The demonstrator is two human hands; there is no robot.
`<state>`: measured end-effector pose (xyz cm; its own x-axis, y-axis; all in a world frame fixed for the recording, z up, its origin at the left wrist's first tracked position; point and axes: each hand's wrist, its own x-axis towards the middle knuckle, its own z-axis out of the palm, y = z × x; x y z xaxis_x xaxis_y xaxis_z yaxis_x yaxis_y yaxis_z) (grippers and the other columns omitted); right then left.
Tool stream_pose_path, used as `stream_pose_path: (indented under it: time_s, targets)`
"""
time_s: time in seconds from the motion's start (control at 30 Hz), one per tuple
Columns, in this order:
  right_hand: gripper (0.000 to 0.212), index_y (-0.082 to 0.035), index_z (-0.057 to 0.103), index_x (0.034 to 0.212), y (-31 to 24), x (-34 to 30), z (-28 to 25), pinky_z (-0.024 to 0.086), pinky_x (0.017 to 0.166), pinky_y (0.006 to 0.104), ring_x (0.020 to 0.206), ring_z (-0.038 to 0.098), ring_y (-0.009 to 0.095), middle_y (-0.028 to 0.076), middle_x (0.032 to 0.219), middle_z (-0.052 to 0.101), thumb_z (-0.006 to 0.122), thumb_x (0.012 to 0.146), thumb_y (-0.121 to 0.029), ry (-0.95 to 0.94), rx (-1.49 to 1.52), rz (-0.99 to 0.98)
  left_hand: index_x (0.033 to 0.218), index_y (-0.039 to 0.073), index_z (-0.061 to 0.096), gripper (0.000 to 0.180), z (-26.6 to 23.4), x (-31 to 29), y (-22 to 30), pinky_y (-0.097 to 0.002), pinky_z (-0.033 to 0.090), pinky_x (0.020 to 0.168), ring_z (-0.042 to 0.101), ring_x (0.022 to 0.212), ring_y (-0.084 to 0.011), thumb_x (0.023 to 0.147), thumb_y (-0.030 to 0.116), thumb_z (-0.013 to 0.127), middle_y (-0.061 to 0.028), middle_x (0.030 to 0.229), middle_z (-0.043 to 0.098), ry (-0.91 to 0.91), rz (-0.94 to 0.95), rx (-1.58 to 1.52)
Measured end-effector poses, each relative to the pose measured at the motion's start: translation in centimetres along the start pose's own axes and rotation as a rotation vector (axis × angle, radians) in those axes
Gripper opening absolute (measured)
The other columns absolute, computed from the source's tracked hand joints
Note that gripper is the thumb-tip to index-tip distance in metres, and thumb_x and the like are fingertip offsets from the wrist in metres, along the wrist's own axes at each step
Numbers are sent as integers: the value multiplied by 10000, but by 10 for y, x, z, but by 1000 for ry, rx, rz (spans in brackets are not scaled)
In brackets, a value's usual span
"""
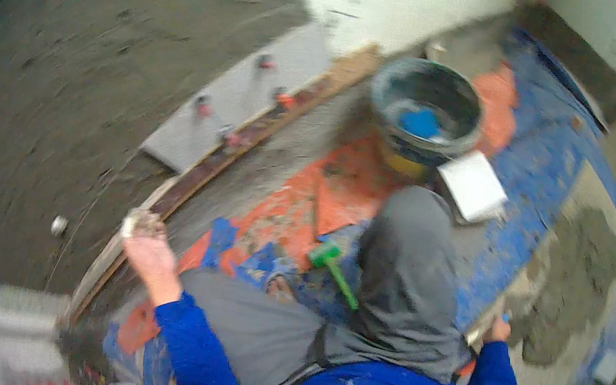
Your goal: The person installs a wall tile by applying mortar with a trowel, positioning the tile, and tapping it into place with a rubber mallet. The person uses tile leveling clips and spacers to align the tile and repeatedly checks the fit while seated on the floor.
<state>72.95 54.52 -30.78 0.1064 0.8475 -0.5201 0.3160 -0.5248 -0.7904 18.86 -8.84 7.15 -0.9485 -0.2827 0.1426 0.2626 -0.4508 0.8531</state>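
Note:
My left hand (pixel 149 251) is out at the lower left, over the near part of a long wooden batten (pixel 190 182). Its fingers are curled, and a small pale thing seems to be in them, too blurred to name. Low on the right, my right hand (pixel 498 331) is closed round a handle with a blue end, which looks like a trowel's; its blade is mostly hidden. Beside that hand, grey mortar (pixel 577 281) is heaped on a pale board (pixel 525 293). A grey tile (pixel 238 98) with red and black clips along it lies against the batten on spread mortar (pixel 98 73).
A dark bucket (pixel 381 94) with a blue sponge (pixel 420 123) in it stands ahead. Beside it are stacked white tiles (pixel 472 185). A green mallet (pixel 335 270) lies by my legs on orange and blue sheeting (pixel 533 175). A string (pixel 81 214) crosses the mortar near a small white piece (pixel 59 224).

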Motion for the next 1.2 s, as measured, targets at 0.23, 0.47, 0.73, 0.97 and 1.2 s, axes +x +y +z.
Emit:
stream_pose_path:
  time_s: [0.23, 0.47, 0.73, 0.97, 1.2]
  targets:
    - [527, 91, 557, 1301, -111, -10, 58, 444, 1048, 445, 1184, 593, 403, 280, 1270, 622, 684, 882, -202, 289, -446, -663, 1175, 43, 633, 348, -3, -67, 64, -332, 476, 812, 617, 956, -185, 1010, 335, 539, -73, 1089, 644, 382, 114, 198]
    - [376, 54, 590, 1302, -372, -200, 200, 459, 1031, 365, 1194, 598, 246, 163, 1295, 629, 621, 975, -129, -174, 212, -1089, 1202, -3, 632, 319, 70, -49, 86, -319, 526, 803, 666, 928, -186, 1006, 239, 561, -97, 1055, 682, -6, 367, 294]
    - [260, 11, 680, 1122, -407, -449, 357, 540, 798, 334, 879, 693, 218, 155, 995, 711, 682, 905, -132, -1188, -174, -1359, 1216, 20, 675, 361, 129, 24, -103, -330, 534, 883, 679, 973, -185, 910, 209, 700, -109, 1125, 721, -780, -93, 1083]
    - [250, -53, 671, 1060, -354, -449, 400, 561, 725, 460, 849, 704, 360, 171, 902, 710, 705, 872, -213, -1473, -1007, -1519, 1246, 2, 661, 444, 103, 32, -175, -436, 505, 990, 621, 1180, -389, 883, 256, 702, -255, 1291, 630, -1049, -28, 1174]
    - [359, -107, 654, 1197, -338, -444, 479, 564, 789, 487, 902, 702, 378, 185, 983, 722, 669, 906, -318, -1433, -1272, -1503, 1164, -11, 666, 393, 104, 74, -199, -475, 491, 982, 621, 1125, -417, 897, 277, 678, -227, 1201, 656, -1001, -186, 1245]
